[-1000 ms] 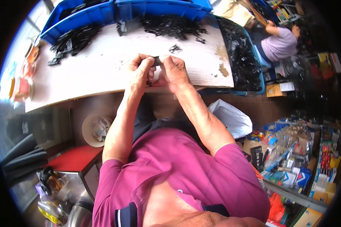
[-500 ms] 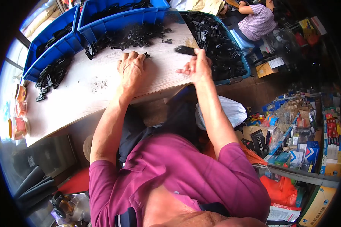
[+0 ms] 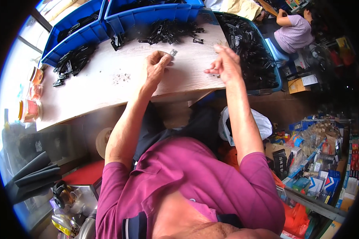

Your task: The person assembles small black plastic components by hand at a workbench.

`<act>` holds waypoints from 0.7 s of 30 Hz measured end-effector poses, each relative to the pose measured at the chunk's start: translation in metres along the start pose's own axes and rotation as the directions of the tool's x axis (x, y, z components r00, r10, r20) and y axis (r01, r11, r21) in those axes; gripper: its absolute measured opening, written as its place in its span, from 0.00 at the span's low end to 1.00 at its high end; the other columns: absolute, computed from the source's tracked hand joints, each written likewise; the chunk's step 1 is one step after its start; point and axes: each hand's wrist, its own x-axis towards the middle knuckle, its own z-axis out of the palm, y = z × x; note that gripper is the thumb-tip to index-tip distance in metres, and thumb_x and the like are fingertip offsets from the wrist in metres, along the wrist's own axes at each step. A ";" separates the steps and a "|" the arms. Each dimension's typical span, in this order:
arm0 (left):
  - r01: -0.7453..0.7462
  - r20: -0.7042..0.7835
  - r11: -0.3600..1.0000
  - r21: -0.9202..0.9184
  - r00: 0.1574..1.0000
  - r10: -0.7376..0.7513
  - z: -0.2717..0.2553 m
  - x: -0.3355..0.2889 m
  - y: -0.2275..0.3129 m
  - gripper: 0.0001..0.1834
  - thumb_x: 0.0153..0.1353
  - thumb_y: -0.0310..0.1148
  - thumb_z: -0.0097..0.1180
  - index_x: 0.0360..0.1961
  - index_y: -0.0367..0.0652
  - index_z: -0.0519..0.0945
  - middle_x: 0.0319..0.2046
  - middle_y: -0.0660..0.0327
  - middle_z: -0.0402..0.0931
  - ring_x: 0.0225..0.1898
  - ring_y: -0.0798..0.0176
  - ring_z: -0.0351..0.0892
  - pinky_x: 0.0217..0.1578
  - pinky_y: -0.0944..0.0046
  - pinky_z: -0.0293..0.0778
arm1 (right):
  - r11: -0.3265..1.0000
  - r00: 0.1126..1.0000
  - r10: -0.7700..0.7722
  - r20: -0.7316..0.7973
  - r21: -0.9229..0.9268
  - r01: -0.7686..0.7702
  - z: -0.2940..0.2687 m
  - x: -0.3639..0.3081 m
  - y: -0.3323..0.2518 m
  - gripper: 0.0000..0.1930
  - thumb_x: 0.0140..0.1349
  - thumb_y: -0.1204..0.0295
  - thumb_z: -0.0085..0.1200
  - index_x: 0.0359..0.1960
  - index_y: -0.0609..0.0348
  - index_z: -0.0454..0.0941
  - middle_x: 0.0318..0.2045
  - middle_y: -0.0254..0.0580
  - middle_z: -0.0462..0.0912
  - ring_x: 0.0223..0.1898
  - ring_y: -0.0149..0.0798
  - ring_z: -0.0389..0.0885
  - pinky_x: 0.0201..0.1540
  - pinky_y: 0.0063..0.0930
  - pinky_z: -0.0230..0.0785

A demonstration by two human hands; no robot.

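Note:
My left hand (image 3: 156,67) is closed above the table, thumb and forefinger pinching a small grey metal piece (image 3: 173,52). My right hand (image 3: 227,65) is over the table's right edge beside the teal bin (image 3: 278,77). Its fingers are apart and slightly blurred, and nothing shows in them. Beyond my hands, narrow black pieces with silvery parts lie in a pile (image 3: 163,32). One loose black piece (image 3: 198,40) rests right of that pile. A second pile of black pieces (image 3: 73,61) is at the left.
Two blue crates (image 3: 155,18) holding black pieces stand along the far side. Lidded jars (image 3: 30,109) line the table's left edge. Below the right edge hangs a white plastic bag (image 3: 251,125). Another person (image 3: 294,34) sits at the far right. Cluttered shelves (image 3: 319,175) fill the right side.
The black piece held by my right hand has left it, and its fingers have spread. My left hand has lifted from the table with the small metal piece. The whole view has shifted.

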 end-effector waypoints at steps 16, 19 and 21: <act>-0.016 0.164 0.933 -0.358 0.983 0.080 0.018 -0.019 -0.019 0.17 0.65 0.31 0.55 0.53 0.38 0.71 0.29 0.57 0.79 0.25 0.68 0.78 0.25 0.66 0.78 | 0.962 0.970 0.005 0.244 -0.267 0.063 0.059 -0.021 0.052 0.11 0.58 0.66 0.64 0.32 0.61 0.80 0.17 0.29 0.75 0.11 0.20 0.61 0.14 0.16 0.53; -0.102 0.036 0.957 -0.270 0.993 0.116 0.014 -0.026 -0.022 0.17 0.62 0.28 0.56 0.51 0.37 0.72 0.27 0.60 0.79 0.25 0.71 0.78 0.25 0.70 0.76 | 0.964 0.970 0.018 0.244 -0.262 0.048 0.070 -0.024 0.054 0.10 0.59 0.66 0.64 0.31 0.60 0.79 0.14 0.27 0.71 0.10 0.21 0.59 0.14 0.17 0.54; -0.097 -0.014 0.950 -0.297 0.995 0.097 0.011 -0.030 -0.022 0.16 0.61 0.26 0.55 0.50 0.36 0.72 0.26 0.60 0.78 0.25 0.71 0.77 0.26 0.71 0.75 | 0.959 0.969 0.045 0.242 -0.282 0.026 0.074 -0.025 0.055 0.10 0.60 0.65 0.63 0.31 0.59 0.79 0.12 0.27 0.69 0.10 0.21 0.59 0.14 0.17 0.56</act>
